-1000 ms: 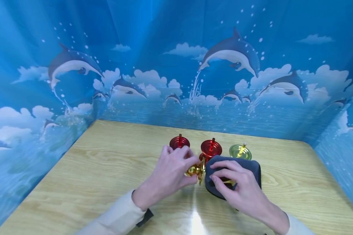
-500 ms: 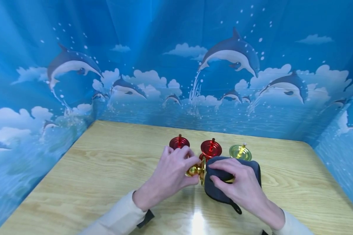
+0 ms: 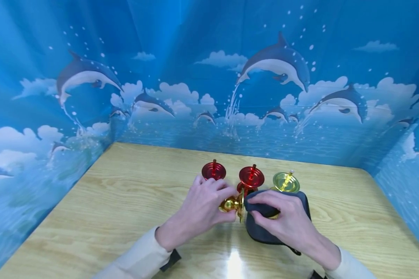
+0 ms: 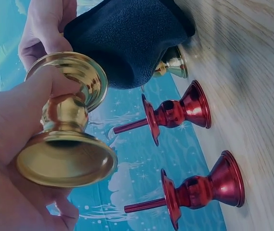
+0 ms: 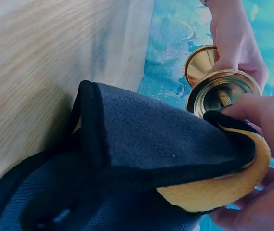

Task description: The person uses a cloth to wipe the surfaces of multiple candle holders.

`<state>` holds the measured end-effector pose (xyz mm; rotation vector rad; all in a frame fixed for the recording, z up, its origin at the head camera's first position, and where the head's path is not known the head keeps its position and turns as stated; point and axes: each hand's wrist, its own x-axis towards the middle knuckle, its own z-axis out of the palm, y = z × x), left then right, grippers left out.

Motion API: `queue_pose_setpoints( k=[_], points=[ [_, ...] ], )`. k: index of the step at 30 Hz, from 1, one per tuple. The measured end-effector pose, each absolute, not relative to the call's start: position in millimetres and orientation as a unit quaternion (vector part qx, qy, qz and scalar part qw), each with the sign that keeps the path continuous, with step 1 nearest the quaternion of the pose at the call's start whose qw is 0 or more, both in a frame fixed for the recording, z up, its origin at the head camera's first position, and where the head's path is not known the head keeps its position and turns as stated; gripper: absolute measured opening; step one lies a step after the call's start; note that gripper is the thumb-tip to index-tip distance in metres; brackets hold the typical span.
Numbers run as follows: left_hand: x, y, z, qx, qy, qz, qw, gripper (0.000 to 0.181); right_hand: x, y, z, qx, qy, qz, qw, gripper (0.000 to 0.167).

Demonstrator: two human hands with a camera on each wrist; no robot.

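My left hand (image 3: 204, 201) grips a gold candlestick (image 4: 64, 115) round its stem, tilted on its side with the dished top toward the right hand. In the right wrist view a dark grey cloth (image 5: 161, 130) with a yellow underside hangs from my right hand (image 3: 290, 221), pinched between thumb and fingers. A folded part of that cloth meets the rim of the candlestick's dish. Behind the hands stand two red candlesticks (image 3: 213, 170) (image 4: 194, 192) and a paler gold candlestick (image 3: 286, 182), all upright, the last partly hidden by the cloth.
A light wood-grain table (image 3: 132, 186) lies under everything. A blue dolphin-print curtain (image 3: 181, 77) encloses its back and sides. The standing candlesticks form a row just beyond the hands.
My right fingers have closed in on the cloth, and its lower edge and loop have shifted down and right. The left hand keeps the gold candlestick in nearly the same place.
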<state>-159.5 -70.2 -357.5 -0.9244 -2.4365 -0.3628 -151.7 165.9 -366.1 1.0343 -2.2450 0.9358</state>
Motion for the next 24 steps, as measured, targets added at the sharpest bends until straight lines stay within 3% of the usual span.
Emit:
queue_pose_setpoints(
  k=[24],
  points=[
    [-160, -81, -361, -0.321, -0.906, -0.166, 0.221, 0.027, -153, 180, -370, 0.375, -0.820, 0.363, 0.235, 0.046]
  ],
)
